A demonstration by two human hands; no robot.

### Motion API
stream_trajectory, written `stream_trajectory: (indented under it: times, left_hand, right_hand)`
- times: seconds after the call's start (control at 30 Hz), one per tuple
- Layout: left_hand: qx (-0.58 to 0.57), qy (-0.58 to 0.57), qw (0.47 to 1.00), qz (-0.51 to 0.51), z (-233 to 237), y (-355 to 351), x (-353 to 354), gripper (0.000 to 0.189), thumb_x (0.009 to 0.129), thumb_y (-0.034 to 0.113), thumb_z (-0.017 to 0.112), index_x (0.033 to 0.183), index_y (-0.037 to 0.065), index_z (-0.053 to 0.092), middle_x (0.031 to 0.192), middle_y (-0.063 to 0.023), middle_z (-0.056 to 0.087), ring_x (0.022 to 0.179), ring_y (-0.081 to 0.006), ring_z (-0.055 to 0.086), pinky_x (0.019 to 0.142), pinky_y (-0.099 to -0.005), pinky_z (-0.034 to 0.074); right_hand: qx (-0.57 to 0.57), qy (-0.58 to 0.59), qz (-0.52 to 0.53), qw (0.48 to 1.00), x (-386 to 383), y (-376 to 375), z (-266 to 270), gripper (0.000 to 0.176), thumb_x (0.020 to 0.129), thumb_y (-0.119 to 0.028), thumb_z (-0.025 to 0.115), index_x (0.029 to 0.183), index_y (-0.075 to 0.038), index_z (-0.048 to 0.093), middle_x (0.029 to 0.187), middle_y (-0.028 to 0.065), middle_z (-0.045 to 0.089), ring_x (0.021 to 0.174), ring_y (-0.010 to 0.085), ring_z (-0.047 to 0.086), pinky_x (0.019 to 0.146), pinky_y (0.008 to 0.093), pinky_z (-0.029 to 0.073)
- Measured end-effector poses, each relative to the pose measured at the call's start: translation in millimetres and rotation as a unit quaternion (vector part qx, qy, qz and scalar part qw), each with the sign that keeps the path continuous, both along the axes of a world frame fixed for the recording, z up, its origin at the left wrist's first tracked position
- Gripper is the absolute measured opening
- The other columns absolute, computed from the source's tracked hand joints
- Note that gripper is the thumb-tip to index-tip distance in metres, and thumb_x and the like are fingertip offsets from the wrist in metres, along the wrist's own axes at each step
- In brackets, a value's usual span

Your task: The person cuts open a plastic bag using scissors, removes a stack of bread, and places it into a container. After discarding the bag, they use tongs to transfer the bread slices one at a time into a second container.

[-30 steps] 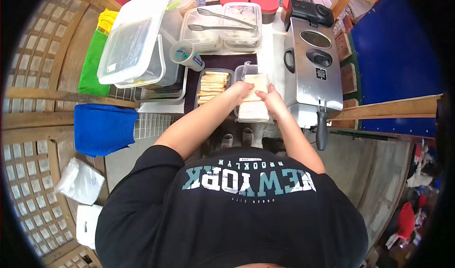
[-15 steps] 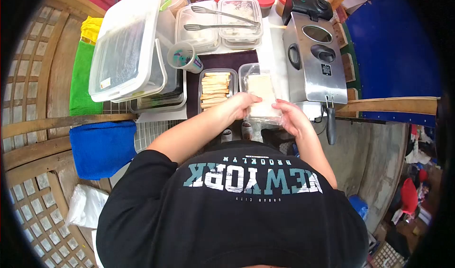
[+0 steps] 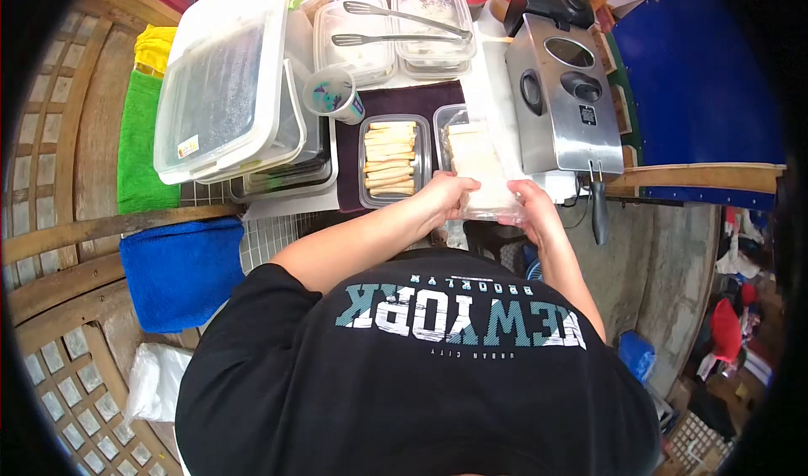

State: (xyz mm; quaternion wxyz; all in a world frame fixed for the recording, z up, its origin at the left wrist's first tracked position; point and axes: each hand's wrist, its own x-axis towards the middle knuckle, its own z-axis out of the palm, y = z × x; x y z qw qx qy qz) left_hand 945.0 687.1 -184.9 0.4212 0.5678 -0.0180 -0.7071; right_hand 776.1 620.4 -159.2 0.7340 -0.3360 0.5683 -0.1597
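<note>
Both of my hands grip a clear plastic bag (image 3: 490,196) with a pale, flat stack inside, held at the table's near edge. My left hand (image 3: 450,196) pinches its left side, thumb on top. On the right side, my right hand (image 3: 535,207) is closed with its thumb on the plastic, and its other fingers are partly hidden beneath. The bag's far end lies over a clear plastic container (image 3: 440,143), hiding most of what is in it. Left of that stands another clear container (image 3: 364,160) holding a row of thin golden rolls (image 3: 390,158).
A steel deep fryer (image 3: 568,101) stands on the right, its black handle (image 3: 598,211) jutting over the edge. Tongs (image 3: 404,38) lie across lidded containers (image 3: 353,63) at the back. A printed plastic cup (image 3: 332,93) and a large lidded bin (image 3: 223,97) are on the left.
The view has shifted slightly. My hands and the bag have moved a little right and toward my body, uncovering more of the container of rolls. Both hands keep their grip.
</note>
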Motion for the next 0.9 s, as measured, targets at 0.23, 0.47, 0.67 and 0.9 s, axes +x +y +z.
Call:
stream_trajectory:
  times: [0.23,0.47,0.67,0.9]
  left_hand:
    - [0.027,0.073,0.997,0.014,9,-1,3,0.023,0.091,0.016,0.049,0.104,-0.002,0.053,0.092,-0.0110,0.061,0.078,-0.0207,0.062,0.070,-0.0323,0.054]
    - [0.020,0.152,0.988,0.005,25,-2,5,0.026,0.093,0.017,0.042,0.109,-0.002,0.050,0.096,-0.0150,0.061,0.085,-0.0230,0.064,0.073,-0.0351,0.057]
    - [0.063,0.230,0.970,0.037,-32,-5,3,0.029,0.092,0.017,0.042,0.114,-0.002,0.048,0.098,-0.0120,0.062,0.084,-0.0207,0.064,0.070,-0.0329,0.057]
    - [0.063,0.199,0.978,0.000,-8,5,-3,0.032,0.096,0.022,0.039,0.117,-0.001,0.048,0.105,-0.0108,0.062,0.088,-0.0204,0.065,0.069,-0.0323,0.057]
  right_hand:
    - [-0.105,0.057,0.046,0.992,-5,-12,-25,0.024,0.077,-0.014,0.065,0.094,-0.003,0.051,0.086,0.0113,0.058,0.071,0.0202,0.057,0.052,0.0326,0.049]
    - [-0.113,0.043,0.011,0.993,0,-13,3,0.022,0.074,-0.015,0.066,0.087,-0.009,0.050,0.081,0.0080,0.055,0.070,0.0193,0.055,0.052,0.0329,0.049]
    - [-0.078,0.043,0.053,0.995,3,-13,-12,0.017,0.080,-0.017,0.063,0.086,-0.006,0.053,0.079,0.0070,0.056,0.066,0.0160,0.055,0.059,0.0306,0.046]
    - [-0.065,0.053,0.057,0.995,-3,-9,-21,0.023,0.076,-0.016,0.065,0.088,0.001,0.055,0.080,0.0100,0.059,0.068,0.0169,0.055,0.060,0.0293,0.045]
